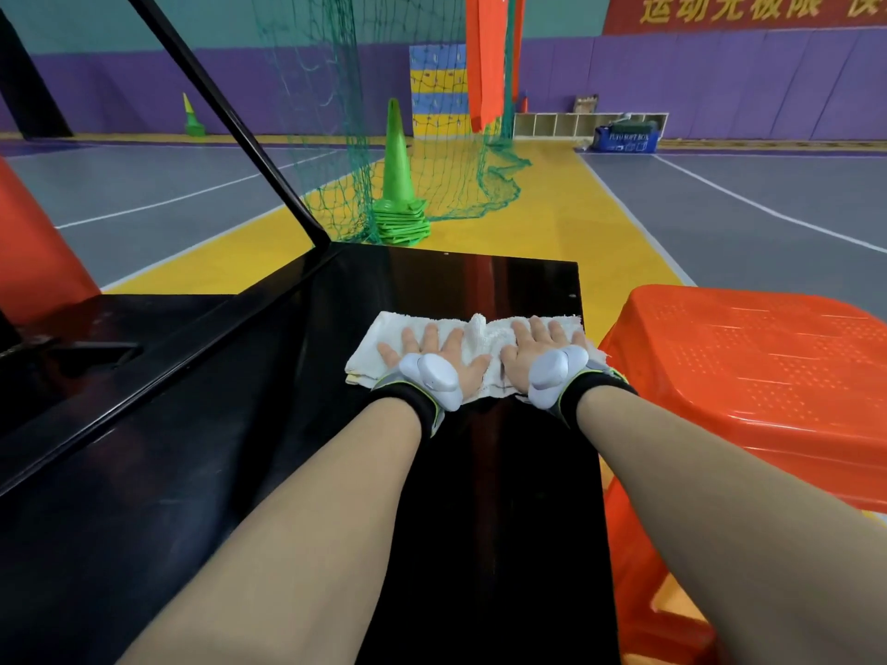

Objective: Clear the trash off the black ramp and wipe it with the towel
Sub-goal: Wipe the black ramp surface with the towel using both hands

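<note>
Both hands, left [434,362] and right [542,360], lie spread flat on the towel [480,331], mid-frame near the ramp's [504,496] far edge. No trash shows. Best press evenly, wiping in overlapping strokes.

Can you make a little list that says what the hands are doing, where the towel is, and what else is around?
left hand: left hand flat, fingers spread, pressing on the towel
right hand: right hand flat on the towel too
towel: white towel spread across the far part of the ramp
ramp: black ramp, shiny, no trash showing on it
right of ramp: orange stool
beyond ramp: green cone on a stack of cones, next to a green net
</note>
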{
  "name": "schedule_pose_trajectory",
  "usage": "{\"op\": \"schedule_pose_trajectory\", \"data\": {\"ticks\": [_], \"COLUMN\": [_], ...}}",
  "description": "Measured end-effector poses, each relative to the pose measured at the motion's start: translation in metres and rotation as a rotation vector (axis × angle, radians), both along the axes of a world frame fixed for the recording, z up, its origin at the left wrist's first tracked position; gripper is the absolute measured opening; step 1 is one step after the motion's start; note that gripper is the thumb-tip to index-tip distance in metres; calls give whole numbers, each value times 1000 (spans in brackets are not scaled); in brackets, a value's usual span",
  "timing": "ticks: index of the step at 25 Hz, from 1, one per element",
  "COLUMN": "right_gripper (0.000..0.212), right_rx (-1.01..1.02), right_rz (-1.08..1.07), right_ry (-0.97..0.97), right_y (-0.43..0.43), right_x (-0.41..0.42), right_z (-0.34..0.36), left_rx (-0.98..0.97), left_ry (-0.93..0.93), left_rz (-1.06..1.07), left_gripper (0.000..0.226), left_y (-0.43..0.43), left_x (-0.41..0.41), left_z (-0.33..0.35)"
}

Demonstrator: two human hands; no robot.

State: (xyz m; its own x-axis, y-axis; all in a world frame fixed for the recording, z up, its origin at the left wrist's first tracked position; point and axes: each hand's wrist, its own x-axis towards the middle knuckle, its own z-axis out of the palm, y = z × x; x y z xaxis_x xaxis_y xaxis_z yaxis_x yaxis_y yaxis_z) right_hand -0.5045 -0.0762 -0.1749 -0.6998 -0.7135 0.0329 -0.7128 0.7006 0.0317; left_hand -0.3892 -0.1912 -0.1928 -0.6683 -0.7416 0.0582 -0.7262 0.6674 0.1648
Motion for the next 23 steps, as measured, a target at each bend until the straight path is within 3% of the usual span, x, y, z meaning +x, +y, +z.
{"op": "schedule_pose_trajectory", "data": {"ticks": [8, 17, 23], "right_gripper": [69, 87, 77], "right_rx": [64, 32, -8], "right_rz": [-72, -160, -151], "right_ry": [-32, 2, 3], "right_y": [-62, -107, -124], "right_x": [-96, -154, -195], "right_z": [-3, -17, -10], "left_rx": [32, -61, -65], "left_ry": [7, -37, -4], "left_rz": [-42, -42, -75], "left_gripper": [97, 90, 83], "left_y": [-65, -89, -109], "left_x": [-94, -150, -190], "left_z": [2, 6, 7]}}
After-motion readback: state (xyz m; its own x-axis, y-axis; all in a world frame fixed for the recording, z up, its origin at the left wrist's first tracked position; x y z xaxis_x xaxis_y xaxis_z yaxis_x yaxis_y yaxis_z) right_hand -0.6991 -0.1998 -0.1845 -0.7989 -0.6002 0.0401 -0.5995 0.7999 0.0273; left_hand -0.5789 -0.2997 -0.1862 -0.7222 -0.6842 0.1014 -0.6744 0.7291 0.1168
